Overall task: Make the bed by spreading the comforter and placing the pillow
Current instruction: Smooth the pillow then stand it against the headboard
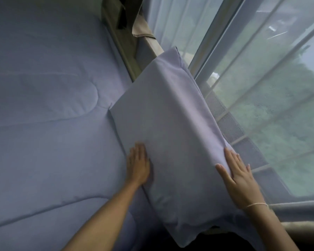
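A pale lavender pillow (163,127) lies at the bed's right side, along the window, its long side running from near to far. The quilted lavender comforter (49,109) is spread flat over the bed to its left. My left hand (138,164) rests flat on the pillow's near left edge, fingers together and pointing away from me. My right hand (238,172) lies flat with fingers apart on the pillow's right edge, beside the window. Neither hand grips the fabric.
A large window (279,105) with a sheer white curtain runs along the right. A beige bed frame or sill (127,57) shows between comforter and window at the top. A dark gap lies below the pillow's near end.
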Available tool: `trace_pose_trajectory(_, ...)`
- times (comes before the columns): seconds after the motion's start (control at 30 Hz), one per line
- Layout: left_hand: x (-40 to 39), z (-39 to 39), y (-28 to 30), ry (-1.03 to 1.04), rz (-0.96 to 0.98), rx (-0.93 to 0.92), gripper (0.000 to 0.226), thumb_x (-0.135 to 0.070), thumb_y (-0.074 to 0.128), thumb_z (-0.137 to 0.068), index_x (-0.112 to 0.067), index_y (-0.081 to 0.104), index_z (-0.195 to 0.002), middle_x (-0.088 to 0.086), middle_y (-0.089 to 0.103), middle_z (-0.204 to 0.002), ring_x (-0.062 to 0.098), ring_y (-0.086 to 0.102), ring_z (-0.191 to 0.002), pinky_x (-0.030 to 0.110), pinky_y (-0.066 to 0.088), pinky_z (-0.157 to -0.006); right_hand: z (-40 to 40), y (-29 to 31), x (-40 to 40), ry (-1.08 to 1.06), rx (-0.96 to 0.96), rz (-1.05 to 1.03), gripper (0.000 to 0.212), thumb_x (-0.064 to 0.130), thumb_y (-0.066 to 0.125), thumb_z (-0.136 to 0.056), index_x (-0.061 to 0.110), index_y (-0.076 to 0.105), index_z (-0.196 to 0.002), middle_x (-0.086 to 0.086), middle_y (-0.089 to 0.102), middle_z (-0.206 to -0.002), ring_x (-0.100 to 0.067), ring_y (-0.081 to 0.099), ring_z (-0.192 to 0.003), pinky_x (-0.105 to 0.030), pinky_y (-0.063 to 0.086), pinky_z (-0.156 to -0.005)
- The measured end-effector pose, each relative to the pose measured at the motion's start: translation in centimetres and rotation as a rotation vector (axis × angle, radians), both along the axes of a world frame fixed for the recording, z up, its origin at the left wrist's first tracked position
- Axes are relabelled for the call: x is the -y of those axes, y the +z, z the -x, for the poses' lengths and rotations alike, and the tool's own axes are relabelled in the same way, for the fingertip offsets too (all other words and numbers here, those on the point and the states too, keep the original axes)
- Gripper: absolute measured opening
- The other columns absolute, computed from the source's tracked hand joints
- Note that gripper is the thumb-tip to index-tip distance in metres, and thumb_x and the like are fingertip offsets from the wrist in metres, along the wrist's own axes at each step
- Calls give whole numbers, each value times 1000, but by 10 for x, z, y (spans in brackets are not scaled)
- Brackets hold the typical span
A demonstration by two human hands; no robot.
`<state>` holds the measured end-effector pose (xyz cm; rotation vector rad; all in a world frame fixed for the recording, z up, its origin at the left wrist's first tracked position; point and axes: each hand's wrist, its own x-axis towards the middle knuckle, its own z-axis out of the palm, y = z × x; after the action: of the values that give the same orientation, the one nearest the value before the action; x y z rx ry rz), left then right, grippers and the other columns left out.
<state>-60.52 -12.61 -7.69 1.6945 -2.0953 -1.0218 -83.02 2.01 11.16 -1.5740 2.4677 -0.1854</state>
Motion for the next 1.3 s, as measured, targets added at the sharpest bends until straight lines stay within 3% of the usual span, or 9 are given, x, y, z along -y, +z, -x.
trace_pose_trajectory(0.1, -65, 13, -46, -238, 63, 46, 75, -42, 21, -85, -5, 3, -148, 21, 12, -155, 37, 17, -143, 47, 18, -115, 7, 2, -3, -47, 31, -26, 91, 85, 10, -71, 38, 7, -149, 22, 5, -156, 4, 0, -141, -39, 0, -121)
trace_pose_trajectory(0.2, -111, -1, -72, -431, 181, 114, 88, -50, 44, -81, -10, 5, -149, 22, 23, -152, 38, 23, -140, 45, 11, -110, 3, 3, -2, -64, -57, -15, 95, 84, 9, -73, 30, 10, -151, 8, 8, -160, -10, 3, -147, -46, 1, -120)
trace_pose_trajectory(0.33, -115, -26, -71, -547, 265, 186, 84, -58, 44, -83, -13, 16, -148, 18, 35, -148, 37, 39, -133, 53, 25, -109, -39, 7, 15, 66, -318, 281, 70, 47, 35, -87, 16, 22, -149, -10, 24, -156, -25, 16, -146, -53, 8, -118)
trace_pose_trajectory(0.5, -100, -34, -51, -584, 123, 329, 72, -58, 34, -82, -17, 36, -142, 15, 46, -142, 35, 51, -124, 56, 43, -95, -56, -11, 20, 179, -513, 88, 78, 49, 45, -87, 18, 14, -151, -14, 19, -157, -32, 17, -145, -58, 8, -115)
trace_pose_trajectory(0.73, -108, -51, -53, -742, 92, 488, 72, -55, 29, -72, -20, 57, -128, 12, 59, -130, 30, 62, -111, 56, 47, -88, -60, -14, -4, 117, -540, 47, 85, 38, 64, -82, 21, 16, -151, -13, 23, -156, -34, 24, -143, -62, 12, -112)
trace_pose_trajectory(0.87, -114, -72, -41, -771, 115, 471, 71, -57, 30, -73, -20, 42, -133, 11, 61, -128, 30, 63, -109, 57, 48, -86, -69, -16, -34, -2, -520, 27, 95, 33, 71, -73, 26, 15, -150, -16, 22, -155, -38, 24, -142, -65, 16, -110)
trace_pose_trajectory(1.03, -116, -104, -28, -772, 127, 459, 72, -61, 31, -71, -19, 41, -129, 12, 64, -123, 31, 66, -102, 55, 51, -81, -120, -34, -89, -148, -501, 43, 85, 48, 57, -79, 27, 17, -151, -12, 21, -157, -34, 21, -144, -62, 16, -112)
trace_pose_trajectory(1.13, -126, -129, -21, -839, 172, 454, 68, -64, 23, -84, -19, 41, -132, 12, 62, -126, 30, 66, -103, 52, 52, -80, -175, -55, -130, -224, -428, -21, 80, 57, 45, -79, 31, 17, -150, -10, 22, -157, -34, 23, -143, -65, 21, -109)
trace_pose_trajectory(1.3, -153, -169, -8, -970, 253, 462, 69, -61, 7, -91, -21, 42, -137, 13, 54, -135, 27, 66, -103, 49, 52, -81, -263, -86, -197, -396, -305, -78, 88, 60, 52, -79, 35, 8, -151, -8, 19, -158, -35, 19, -144, -67, 20, -108)
